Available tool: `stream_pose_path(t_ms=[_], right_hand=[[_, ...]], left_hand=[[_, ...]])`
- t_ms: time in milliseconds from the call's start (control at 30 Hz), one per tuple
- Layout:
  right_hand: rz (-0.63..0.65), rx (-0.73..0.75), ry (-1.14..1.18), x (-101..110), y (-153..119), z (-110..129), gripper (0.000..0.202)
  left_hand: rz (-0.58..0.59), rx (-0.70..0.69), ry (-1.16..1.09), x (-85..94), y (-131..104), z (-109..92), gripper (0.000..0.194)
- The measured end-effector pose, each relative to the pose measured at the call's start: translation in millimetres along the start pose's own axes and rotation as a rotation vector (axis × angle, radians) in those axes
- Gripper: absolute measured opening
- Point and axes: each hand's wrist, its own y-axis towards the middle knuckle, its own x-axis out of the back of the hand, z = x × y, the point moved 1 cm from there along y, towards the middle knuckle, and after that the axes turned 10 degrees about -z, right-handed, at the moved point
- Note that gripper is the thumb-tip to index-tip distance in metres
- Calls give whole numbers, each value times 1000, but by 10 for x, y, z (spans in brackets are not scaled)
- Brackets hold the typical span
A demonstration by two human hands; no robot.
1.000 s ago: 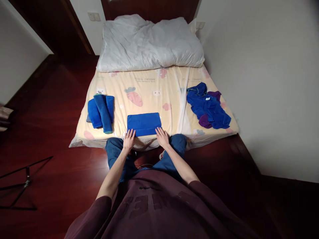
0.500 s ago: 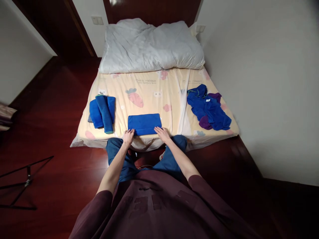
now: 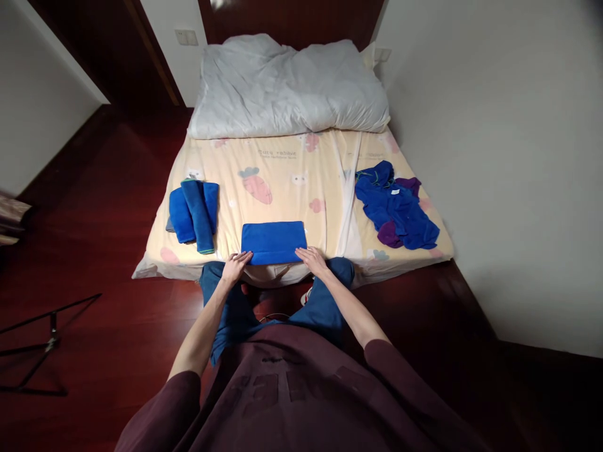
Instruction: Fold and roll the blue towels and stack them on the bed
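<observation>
A blue towel, folded into a flat rectangle, lies at the front edge of the bed before me. Over its near left corner rest the fingers of my left hand, stretched out and flat. My right hand touches the near right corner in the same way, its fingers extended on the cloth. What the thumbs do underneath is hidden. Left of the towel, a rolled blue-green towel lies across a folded blue towel. On the right is a crumpled heap of blue cloths with some purple pieces.
The bed has a cream sheet with a carrot print. A white quilt is bunched at its far end. White walls stand on the right and left. Black metal legs of a stand are on the dark red floor.
The folded blue towel has slid a little toward me. My left fingers have gone from bent at its corner to stretched flat, and the hands are slightly farther apart.
</observation>
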Motion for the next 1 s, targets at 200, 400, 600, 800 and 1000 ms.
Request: stream_pose_path(t_ms=[200,400,600,800,1000], right_hand=[[-117,-159,187,-13,-1,27,64],[-258,-452,518,-40,118,-151,45],[-331,-615,731,-213,128,-255,38],[-378,-652,535,-313,182,-372,47],[-332,-608,462,-325,192,-417,49]], left_hand=[[-91,84,-277,-64,-15,179,61],[-170,323,-514,-98,107,349,43],[-230,452,-587,-127,131,293,50],[-240,553,-475,-95,227,266,47],[-215,554,-394,-67,236,240,43]])
